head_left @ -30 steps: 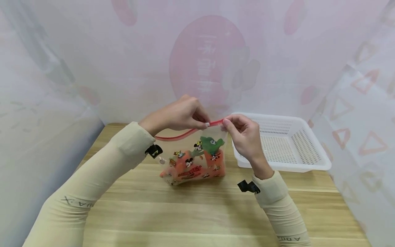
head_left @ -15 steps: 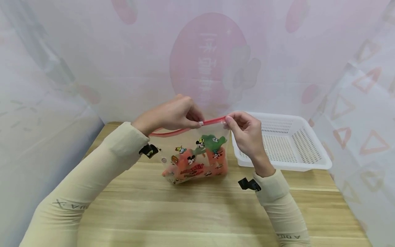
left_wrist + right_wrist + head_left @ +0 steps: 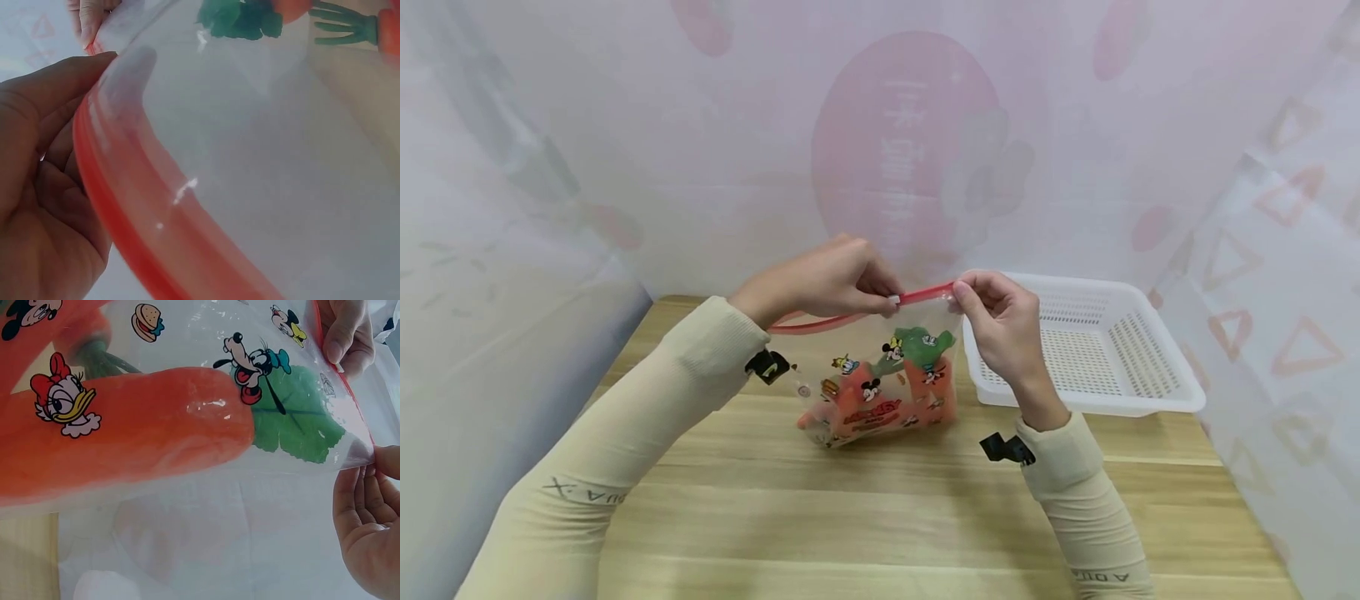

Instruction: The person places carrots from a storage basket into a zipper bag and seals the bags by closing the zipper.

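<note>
A clear zip bag [image 3: 880, 346] with a red zip edge and cartoon prints stands upright on the table. Inside it are orange carrots [image 3: 181, 425] with green tops. My left hand [image 3: 831, 279] pinches the zip edge at a small whitish slider [image 3: 894, 300]. Left of that hand the red edge bows apart; to its right it runs straight to the corner. That upper right corner is between the thumb and fingers of my right hand [image 3: 1003, 329]. The left wrist view shows the red band [image 3: 119, 200] curving past the left palm.
A white perforated plastic basket [image 3: 1165, 354] sits on the wooden table [image 3: 880, 525] behind and right of the bag. Pale printed sheets [image 3: 715, 150] rise along the back and both sides. Black wrist cameras [image 3: 1007, 450] sit at both cuffs.
My left hand and the slider have moved left along the zip edge, away from the right hand, then both hands shifted slightly right with the bag. The straight stretch between the hands is longer.
</note>
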A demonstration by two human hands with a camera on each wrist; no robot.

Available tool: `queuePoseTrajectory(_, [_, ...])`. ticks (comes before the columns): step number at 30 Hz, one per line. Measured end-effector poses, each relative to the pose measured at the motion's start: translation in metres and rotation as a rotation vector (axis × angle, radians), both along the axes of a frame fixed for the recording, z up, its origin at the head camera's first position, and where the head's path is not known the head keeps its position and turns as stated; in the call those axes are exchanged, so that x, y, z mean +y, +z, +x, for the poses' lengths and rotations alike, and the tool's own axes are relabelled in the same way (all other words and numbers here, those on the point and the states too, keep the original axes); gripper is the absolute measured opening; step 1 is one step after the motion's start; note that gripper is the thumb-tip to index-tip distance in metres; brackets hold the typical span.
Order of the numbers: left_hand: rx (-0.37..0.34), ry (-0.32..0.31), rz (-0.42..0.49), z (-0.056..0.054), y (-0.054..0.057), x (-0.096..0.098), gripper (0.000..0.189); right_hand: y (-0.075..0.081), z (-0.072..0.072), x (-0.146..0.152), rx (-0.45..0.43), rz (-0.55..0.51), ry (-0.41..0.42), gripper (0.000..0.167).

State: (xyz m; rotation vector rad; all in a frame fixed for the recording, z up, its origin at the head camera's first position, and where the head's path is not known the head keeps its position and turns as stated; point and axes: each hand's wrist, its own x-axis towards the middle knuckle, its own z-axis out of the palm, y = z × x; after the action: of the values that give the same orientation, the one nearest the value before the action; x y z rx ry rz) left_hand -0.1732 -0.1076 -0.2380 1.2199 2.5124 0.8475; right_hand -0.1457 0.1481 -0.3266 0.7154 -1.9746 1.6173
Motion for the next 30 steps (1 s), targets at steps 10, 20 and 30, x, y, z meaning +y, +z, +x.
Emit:
queuePoseTrajectory(10, [-0.015, -0.013, 0.008, 0.006, 0.007, -0.009, 0.015, 0.005, 0.002, -0.003, 0.045, 0.017, -0.012, 0.01])
queuePoseTrajectory(20, [-0.043, 0.025, -0.014, 0.011, 0.006, -0.037, 0.014, 0.001, -0.003, 0.008, 0.072, -0.042, -0.026, 0.011])
queuePoseTrajectory(30, [-0.051, 0.036, -0.025, 0.01, -0.002, -0.048, 0.014, -0.001, -0.007, 0.012, -0.056, -0.101, 0.105, 0.02])
